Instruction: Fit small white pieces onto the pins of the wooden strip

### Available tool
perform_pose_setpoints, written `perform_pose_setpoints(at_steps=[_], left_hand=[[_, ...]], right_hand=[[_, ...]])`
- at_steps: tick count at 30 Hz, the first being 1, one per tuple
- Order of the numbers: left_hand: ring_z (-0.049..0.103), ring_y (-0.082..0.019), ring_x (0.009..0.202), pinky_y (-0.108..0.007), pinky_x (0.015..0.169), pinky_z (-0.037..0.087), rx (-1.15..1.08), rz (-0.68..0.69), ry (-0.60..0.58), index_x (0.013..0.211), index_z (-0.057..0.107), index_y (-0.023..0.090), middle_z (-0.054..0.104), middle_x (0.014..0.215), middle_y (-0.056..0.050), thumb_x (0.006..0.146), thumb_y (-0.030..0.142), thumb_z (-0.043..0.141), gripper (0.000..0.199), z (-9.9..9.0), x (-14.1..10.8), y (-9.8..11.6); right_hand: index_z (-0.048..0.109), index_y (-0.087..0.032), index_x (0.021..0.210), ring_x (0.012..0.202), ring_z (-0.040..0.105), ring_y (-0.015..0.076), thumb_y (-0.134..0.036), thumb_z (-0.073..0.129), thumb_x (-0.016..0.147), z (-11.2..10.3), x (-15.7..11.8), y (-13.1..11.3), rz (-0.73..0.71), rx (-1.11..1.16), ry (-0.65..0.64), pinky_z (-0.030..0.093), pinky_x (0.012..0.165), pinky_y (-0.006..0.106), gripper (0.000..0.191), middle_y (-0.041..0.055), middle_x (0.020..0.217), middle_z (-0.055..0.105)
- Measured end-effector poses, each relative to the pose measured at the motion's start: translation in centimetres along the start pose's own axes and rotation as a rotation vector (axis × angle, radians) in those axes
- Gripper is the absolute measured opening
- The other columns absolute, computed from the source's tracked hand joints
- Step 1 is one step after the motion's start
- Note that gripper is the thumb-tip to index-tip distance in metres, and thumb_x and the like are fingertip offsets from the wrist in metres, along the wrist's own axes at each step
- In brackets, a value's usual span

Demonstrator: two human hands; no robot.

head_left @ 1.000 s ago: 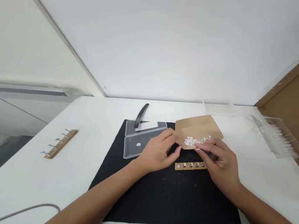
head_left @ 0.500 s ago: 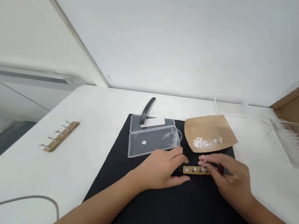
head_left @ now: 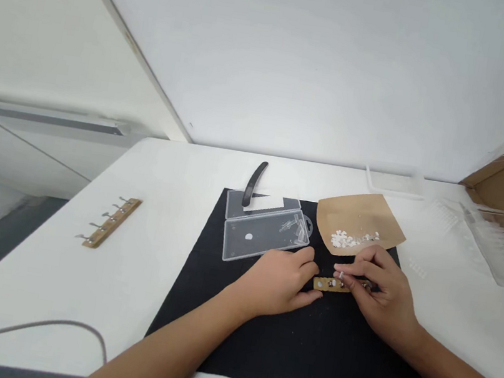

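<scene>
A narrow wooden strip (head_left: 322, 284) with round metal pieces and pale dots along it lies on the black mat (head_left: 304, 348). My left hand (head_left: 283, 282) is closed around its left end, index finger above and thumb below. Just over the strip, my right hand (head_left: 383, 291) pinches a small shiny piece (head_left: 342, 276) between thumb and fingertips; its exact kind is too small to tell. The right fingers hide the strip's right part. Behind the right hand sits a brown paper tray (head_left: 362, 215) with small white bits (head_left: 343, 239) in it.
An opened clear plastic case (head_left: 258, 237) holds small clear pieces, with a dark curved file (head_left: 254, 184) across its lid. At left stands a wooden strip with metal stands (head_left: 112, 223). Clear boxes of nail tips (head_left: 503, 249) lie at right. A cable (head_left: 71, 323) crosses the front left.
My left thumb and index finger have closed in on the strip's left end. The small piece in my right fingers has turned. The camera view has shifted slightly.
</scene>
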State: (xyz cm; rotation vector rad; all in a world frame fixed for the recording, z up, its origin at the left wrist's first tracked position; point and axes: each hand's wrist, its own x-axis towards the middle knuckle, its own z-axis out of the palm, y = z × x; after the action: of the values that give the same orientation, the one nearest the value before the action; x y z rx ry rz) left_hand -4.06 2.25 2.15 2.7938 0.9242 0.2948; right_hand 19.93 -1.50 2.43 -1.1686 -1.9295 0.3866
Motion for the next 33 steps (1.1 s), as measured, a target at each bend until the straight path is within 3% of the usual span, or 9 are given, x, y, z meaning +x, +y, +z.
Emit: perform_pose_setpoints(at_steps=[10, 16, 33], left_hand=[[0.061, -0.017, 0.068, -0.029, 0.052, 0.04, -0.015, 0.009, -0.001, 0.095, 0.07, 0.018, 0.066, 0.093, -0.004, 0.1, 0.043, 0.064, 0.026, 0.1, 0.1, 0.0], [0.064, -0.018, 0.071, -0.031, 0.054, 0.042, -0.014, -0.007, -0.013, 0.099, 0.071, 0.019, 0.068, 0.097, -0.004, 0.099, 0.044, 0.065, 0.026, 0.1, 0.1, 0.0], [0.064, -0.019, 0.073, -0.031, 0.056, 0.042, -0.025, -0.049, -0.095, 0.102, 0.073, 0.019, 0.068, 0.102, -0.004, 0.101, 0.048, 0.062, 0.031, -0.4, 0.2, 0.2]], right_hand=[[0.081, -0.027, 0.095, 0.08, 0.052, 0.0185, -0.029, 0.071, 0.1, 1.6, -0.4, -0.2, -0.085, -0.175, -0.109, 0.041, 0.073, 0.036, 0.012, 0.0035, 0.087, 0.061], [0.079, -0.029, 0.096, 0.09, 0.056, 0.0216, -0.032, 0.072, 0.1, 1.7, -0.7, -0.2, -0.115, -0.256, -0.147, 0.033, 0.081, 0.041, 0.008, 0.0008, 0.094, 0.074], [0.075, -0.026, 0.088, 0.095, 0.056, 0.0227, -0.028, 0.078, 0.096, 1.5, -0.5, 0.0, -0.065, -0.26, -0.198, 0.032, 0.085, 0.041, 0.009, -0.0012, 0.089, 0.076]])
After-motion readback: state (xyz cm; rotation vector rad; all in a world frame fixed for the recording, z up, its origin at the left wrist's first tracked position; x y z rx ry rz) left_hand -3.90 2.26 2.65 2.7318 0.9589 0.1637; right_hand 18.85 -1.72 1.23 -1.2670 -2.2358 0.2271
